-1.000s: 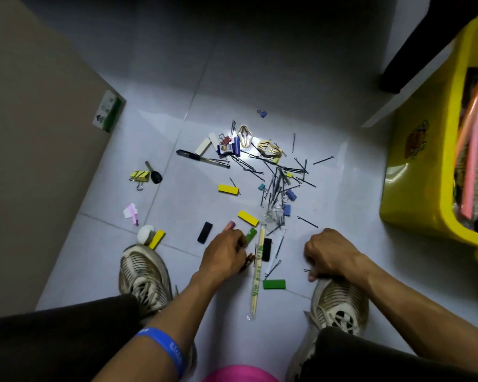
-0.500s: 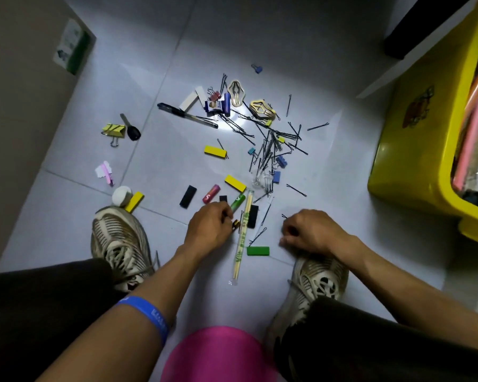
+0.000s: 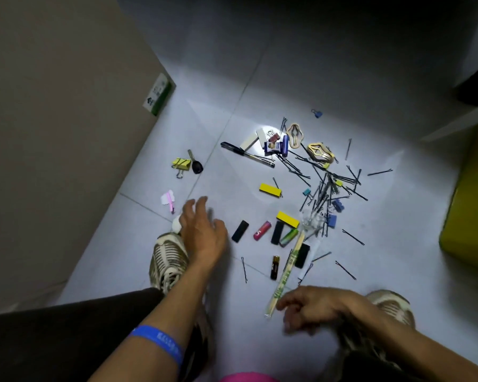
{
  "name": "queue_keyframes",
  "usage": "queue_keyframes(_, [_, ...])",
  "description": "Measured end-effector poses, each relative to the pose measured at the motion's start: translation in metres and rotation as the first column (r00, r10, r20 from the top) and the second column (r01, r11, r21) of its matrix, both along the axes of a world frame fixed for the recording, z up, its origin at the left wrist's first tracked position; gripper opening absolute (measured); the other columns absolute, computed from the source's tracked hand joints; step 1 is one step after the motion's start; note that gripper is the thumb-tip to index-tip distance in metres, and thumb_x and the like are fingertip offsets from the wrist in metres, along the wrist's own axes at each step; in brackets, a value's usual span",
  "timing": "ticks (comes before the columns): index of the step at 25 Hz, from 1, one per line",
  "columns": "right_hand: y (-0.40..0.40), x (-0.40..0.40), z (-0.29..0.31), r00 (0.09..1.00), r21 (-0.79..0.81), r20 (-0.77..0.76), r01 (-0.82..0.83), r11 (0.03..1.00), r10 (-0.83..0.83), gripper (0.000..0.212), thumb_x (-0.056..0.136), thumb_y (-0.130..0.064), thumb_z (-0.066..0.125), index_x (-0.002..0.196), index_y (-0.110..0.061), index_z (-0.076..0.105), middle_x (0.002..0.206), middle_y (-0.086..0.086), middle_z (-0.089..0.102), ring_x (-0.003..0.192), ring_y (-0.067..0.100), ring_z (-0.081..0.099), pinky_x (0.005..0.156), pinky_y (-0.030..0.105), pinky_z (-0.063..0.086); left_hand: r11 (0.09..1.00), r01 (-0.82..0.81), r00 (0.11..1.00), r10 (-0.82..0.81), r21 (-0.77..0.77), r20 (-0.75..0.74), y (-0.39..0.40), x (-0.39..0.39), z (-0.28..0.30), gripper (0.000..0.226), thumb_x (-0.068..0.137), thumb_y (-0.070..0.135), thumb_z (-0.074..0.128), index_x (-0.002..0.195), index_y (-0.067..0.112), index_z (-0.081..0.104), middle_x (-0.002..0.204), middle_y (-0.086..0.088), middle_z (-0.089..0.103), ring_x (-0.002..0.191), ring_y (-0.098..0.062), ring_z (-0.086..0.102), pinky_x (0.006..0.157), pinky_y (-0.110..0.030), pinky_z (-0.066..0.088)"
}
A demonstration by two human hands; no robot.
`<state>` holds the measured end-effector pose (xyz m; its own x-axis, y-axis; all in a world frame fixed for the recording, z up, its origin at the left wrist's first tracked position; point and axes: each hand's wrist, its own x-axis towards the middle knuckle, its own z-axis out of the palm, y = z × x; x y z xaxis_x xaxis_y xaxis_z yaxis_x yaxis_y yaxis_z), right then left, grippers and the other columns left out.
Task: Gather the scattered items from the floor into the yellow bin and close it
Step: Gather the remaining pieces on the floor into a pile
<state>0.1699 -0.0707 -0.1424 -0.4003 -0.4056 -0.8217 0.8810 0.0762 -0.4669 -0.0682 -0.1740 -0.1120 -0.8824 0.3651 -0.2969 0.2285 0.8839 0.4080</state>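
The gathering step is barely begun: the left hand [image 3: 202,232] reaches with fingers spread toward a white round item [image 3: 176,223] beneath its fingertips, the right hand [image 3: 312,308] hangs loosely curled, apparently empty, and the yellow bin [image 3: 469,216] sits well beyond the right hand, so next comes a pinch.

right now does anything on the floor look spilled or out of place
Yes. A mess of black hairpins lies spilled across the floor tiles, mixed with binder clips, batteries and small blocks. A yellow binder clip and a car key lie apart to the left. The yellow bin stands at the right edge.
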Motion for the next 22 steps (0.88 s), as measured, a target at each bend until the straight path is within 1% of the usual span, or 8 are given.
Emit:
queue_keyframes(4, [-0.006, -0.025, -0.003, 0.870, -0.057, -0.066, 0.485, 0.873, -0.488, 0.041, 0.088, 0.001, 0.065, 0.124, -0.013, 0.054, 0.119, 0.009, 0.067, 0.100, 0.015, 0.063, 0.086, 0.026, 0.052, 0.958, -0.119, 0.971, 0.167, -0.262, 0.170, -0.008, -0.027, -0.010, 0.073, 0.096, 0.034, 0.049, 0.155, 0.029, 0.006, 0.164, -0.003, -0.006, 0.150, -0.031, -0.003, 0.121, -0.051, 0.006])
queue_keyframes(7, [0.020, -0.042, 0.005, 0.722, 0.018, -0.176, 0.682, 0.731, -0.669, 0.032, 0.088, 0.003, 0.064, 0.117, -0.008, 0.062, 0.115, 0.013, 0.069, 0.098, 0.017, 0.066, 0.082, 0.025, 0.054, 0.998, 0.033, 0.943, -0.016, -0.047, 0.331, 0.007, -0.010, -0.015, 0.068, 0.100, 0.039, 0.042, 0.155, 0.035, 0.002, 0.163, 0.006, -0.012, 0.150, -0.021, -0.010, 0.116, -0.039, -0.001])
queue_keyframes(10, [0.031, -0.038, 0.009, 0.898, -0.027, -0.081, 0.432, 0.902, -0.433, 0.014, 0.090, -0.006, 0.061, 0.101, -0.001, 0.069, 0.099, 0.020, 0.073, 0.081, 0.024, 0.067, 0.068, 0.030, 0.054, 0.966, 0.186, 0.929, -0.233, 0.181, 0.287, 0.016, 0.015, -0.011, 0.063, 0.099, 0.036, 0.047, 0.154, 0.035, 0.015, 0.164, 0.007, 0.000, 0.150, -0.015, 0.001, 0.115, -0.031, 0.004])
queue_keyframes(13, [0.036, -0.018, 0.002, 0.998, 0.230, -0.065, -0.006, 0.973, 0.022, 0.008, 0.080, -0.023, 0.066, 0.077, -0.020, 0.072, 0.077, 0.003, 0.074, 0.067, 0.012, 0.063, 0.057, 0.020, 0.048, 0.996, 0.022, 0.998, -0.027, 0.085, 0.059, 0.011, -0.017, -0.014, 0.067, 0.097, 0.036, 0.049, 0.153, 0.035, 0.013, 0.164, 0.005, 0.002, 0.149, -0.020, 0.005, 0.115, -0.040, 0.013])
queue_keyframes(15, [0.041, -0.016, -0.003, 0.976, 0.337, -0.106, 0.217, 0.916, -0.192, 0.002, 0.076, -0.021, 0.069, 0.076, -0.020, 0.070, 0.077, 0.002, 0.074, 0.064, 0.009, 0.063, 0.060, 0.023, 0.049, 0.964, -0.258, 0.961, 0.263, -0.067, 0.085, -0.001, -0.057, -0.017, 0.072, 0.097, 0.038, 0.047, 0.154, 0.034, 0.004, 0.165, 0.001, -0.006, 0.150, -0.024, -0.003, 0.118, -0.046, 0.012])
queue_keyframes(17, [0.044, -0.029, -0.002, 0.918, 0.394, -0.251, 0.385, 0.834, -0.306, 0.009, 0.078, -0.018, 0.068, 0.086, -0.022, 0.071, 0.079, -0.005, 0.072, 0.071, 0.007, 0.064, 0.069, 0.024, 0.050, 0.922, -0.333, 0.893, 0.375, -0.197, 0.249, -0.008, -0.078, -0.022, 0.072, 0.098, 0.045, 0.040, 0.155, 0.029, -0.001, 0.164, -0.001, -0.012, 0.150, -0.025, -0.011, 0.119, -0.048, 0.009])
queue_keyframes(20, [0.054, -0.056, 0.010, 0.866, 0.331, -0.357, 0.468, 0.819, -0.351, 0.023, 0.085, -0.006, 0.061, 0.091, -0.025, 0.070, 0.086, -0.008, 0.070, 0.082, 0.009, 0.065, 0.074, 0.022, 0.050, 0.997, -0.048, 0.924, 0.069, -0.065, 0.377, 0.015, -0.046, -0.025, 0.070, 0.100, 0.053, 0.032, 0.155, 0.030, -0.005, 0.161, 0.006, -0.021, 0.147, -0.017, -0.022, 0.117, -0.040, -0.004])
queue_keyframes(22, [0.068, -0.062, 0.019, 0.821, 0.321, -0.434, 0.525, 0.788, -0.370, 0.025, 0.087, -0.004, 0.061, 0.087, -0.026, 0.072, 0.081, -0.005, 0.072, 0.074, 0.010, 0.066, 0.064, 0.024, 0.052, 0.990, 0.118, 0.940, -0.138, 0.083, 0.311, 0.029, -0.010, -0.027, 0.066, 0.100, 0.049, 0.035, 0.155, 0.032, 0.001, 0.163, 0.008, -0.014, 0.149, -0.013, -0.015, 0.119, -0.036, -0.003])
